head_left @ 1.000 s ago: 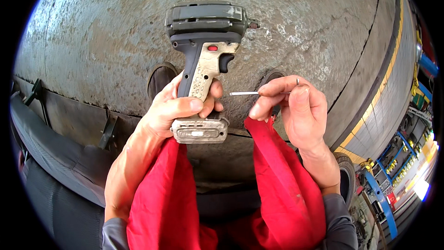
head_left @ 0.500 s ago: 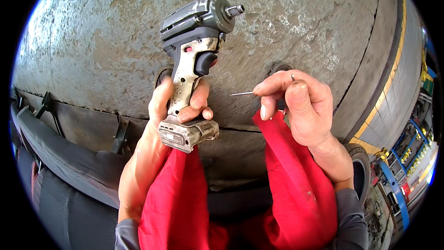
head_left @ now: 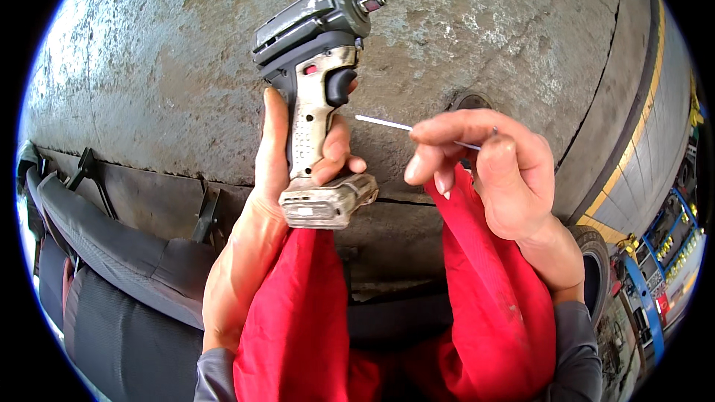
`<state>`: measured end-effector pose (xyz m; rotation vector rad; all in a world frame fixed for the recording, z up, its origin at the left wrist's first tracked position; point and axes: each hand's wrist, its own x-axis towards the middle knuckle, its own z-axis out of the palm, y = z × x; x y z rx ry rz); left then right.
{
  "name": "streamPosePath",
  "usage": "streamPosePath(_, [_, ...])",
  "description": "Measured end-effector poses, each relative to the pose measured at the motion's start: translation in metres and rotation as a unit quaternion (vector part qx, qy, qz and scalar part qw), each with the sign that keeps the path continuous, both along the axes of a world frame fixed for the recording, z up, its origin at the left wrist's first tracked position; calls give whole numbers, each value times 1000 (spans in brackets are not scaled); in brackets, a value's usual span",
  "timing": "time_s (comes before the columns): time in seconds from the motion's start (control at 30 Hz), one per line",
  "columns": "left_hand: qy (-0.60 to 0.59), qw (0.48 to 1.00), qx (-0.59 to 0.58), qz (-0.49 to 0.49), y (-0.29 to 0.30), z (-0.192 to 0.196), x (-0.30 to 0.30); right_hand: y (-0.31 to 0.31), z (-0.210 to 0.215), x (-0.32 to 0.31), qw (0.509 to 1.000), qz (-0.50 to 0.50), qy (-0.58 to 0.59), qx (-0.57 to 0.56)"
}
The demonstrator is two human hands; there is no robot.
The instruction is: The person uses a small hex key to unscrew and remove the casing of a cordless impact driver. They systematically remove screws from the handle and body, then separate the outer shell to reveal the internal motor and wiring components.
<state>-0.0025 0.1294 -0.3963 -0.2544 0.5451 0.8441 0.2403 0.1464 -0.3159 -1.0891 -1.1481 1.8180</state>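
Note:
A worn cordless impact wrench (head_left: 304,134) with a dark grey head and a dirty cream grip stands upright in front of me, its square drive pointing up and to the right. My left hand (head_left: 272,156) is wrapped round the grip from behind, just above the battery base. In my right hand (head_left: 514,171), thumb and fingers pinch a thin metal rod that looks like a hex key (head_left: 380,122). Its free tip points left toward the grip and stays apart from it. The fingers cover part of the rod.
Below the tool lies a worn concrete floor (head_left: 186,67). My red trouser legs (head_left: 298,298) are beneath my forearms. Black seat cushions (head_left: 126,238) with metal brackets lie at the left. A tyre (head_left: 593,260) and a blue rack (head_left: 670,231) stand at the right.
The wrench has turned slightly, its base swinging right and its head rising a little. My right hand has moved slightly right, and the rod's tip now points higher.

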Motion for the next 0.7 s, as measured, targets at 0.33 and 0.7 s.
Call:
streamPosePath(0.33, [130, 986, 68, -74, 0, 3, 4, 1, -2, -2, 996, 45, -12, 79])
streamPosePath(0.7, [186, 973, 85, -109, 4, 6, 5, -2, 0, -15, 990, 86, -102, 44])
